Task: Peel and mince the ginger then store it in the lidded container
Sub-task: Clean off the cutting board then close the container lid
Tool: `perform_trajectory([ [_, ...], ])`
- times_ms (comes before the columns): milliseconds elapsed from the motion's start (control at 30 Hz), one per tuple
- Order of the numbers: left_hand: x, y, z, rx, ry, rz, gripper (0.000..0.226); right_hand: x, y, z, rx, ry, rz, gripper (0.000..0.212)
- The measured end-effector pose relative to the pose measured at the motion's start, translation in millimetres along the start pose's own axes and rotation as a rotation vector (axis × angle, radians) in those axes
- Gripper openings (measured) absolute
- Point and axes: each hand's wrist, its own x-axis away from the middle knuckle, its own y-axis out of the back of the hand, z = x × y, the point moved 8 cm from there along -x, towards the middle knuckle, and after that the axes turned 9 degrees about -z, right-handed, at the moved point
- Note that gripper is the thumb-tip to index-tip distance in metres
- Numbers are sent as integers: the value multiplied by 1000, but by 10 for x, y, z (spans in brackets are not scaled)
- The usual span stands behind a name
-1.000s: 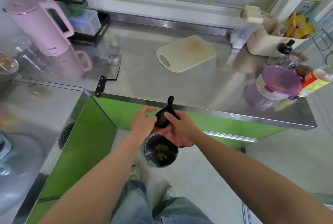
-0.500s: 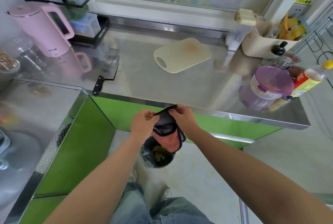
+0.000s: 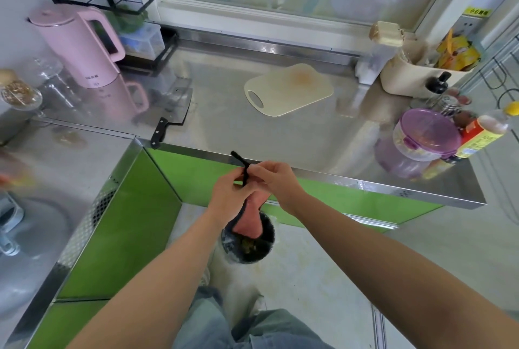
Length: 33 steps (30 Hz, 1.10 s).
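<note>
Tabletop: steel, L-shaped, on green cabinet fronts. The person stands in its inner corner, forearms reaching out over the floor instead of over the work surface.

Cutting board: lies flat near the back wall, bare apart from an orange stain. Nothing is being cut on it, which suggests that mincing is finished.

Lidded container: clear tub with a purple lid seated on it, at the right end of the tabletop, just beside a sauce bottle. Pale yellowish contents show through the wall. Judged to be the minced ginger, already stored. No whole ginger is visible anywhere.

Bin: stands on the floor below the tabletop edge, dark-lined, with scraps inside. It sits directly under the hands, so anything dropped would fall into it.

Cleaver: laid flat at the tabletop's left corner, handle toward the edge, well apart from both hands. Set aside, not in use.

Left hand and right hand: held close together above the bin. The fingers of both are curled, pinching a black strip between them.

Pinkish pouch: hangs below the hands, over the bin mouth. What it is cannot be told.

Assessment: this looks like tidying of waste after the main task. The strip's loose end stands up and could slip.
</note>
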Motion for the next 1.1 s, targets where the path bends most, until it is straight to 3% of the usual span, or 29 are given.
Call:
perform_trajectory([
  [67, -10, 50, -27, 10, -19, -30, 13, 2, -10, 48, 25, 29, -3, 12],
  [200, -41, 157, -74, 36, -20, -74, 23, -24, 132, 233, 227, 219, -281, 13],
  [267, -69, 203, -30, 53, 25, -65, 17, -72, 61, 189, 270, 126, -185, 24],
  [333, -86, 264, 42, 80, 87, -63, 8, -88, -60, 33, 326, -47, 19, 33],
  [400, -94, 348, 59, 89, 101, -83, 8, -89, -167, -32, 326, -64, 157, 31],
  [533, -141, 554, 56, 18, 117, -129, 21, -171, -313, 142, 77, 86, 110, 12],
  [633, -214, 710, 81, -44, 152, -70, 24, -176, -504, 372, 57, 151, 89, 5],
  [833, -430, 1332, 53, -33, 184, -81, 24, -381, -1147, 946, 103, 296, 68, 15],
  [933, -621, 1763, -8, -7, 182, -66, 7, -541, -1654, 1349, 76, 370, 78, 16],
  [1000, -810, 2173, -69, -73, 139, -128, 11, -658, -2022, 1644, 11, 398, 97, 11],
  [1100, -1135, 2949, -93, -101, 130, -349, 8, -819, -2600, 2111, -89, 417, 149, 10],
])
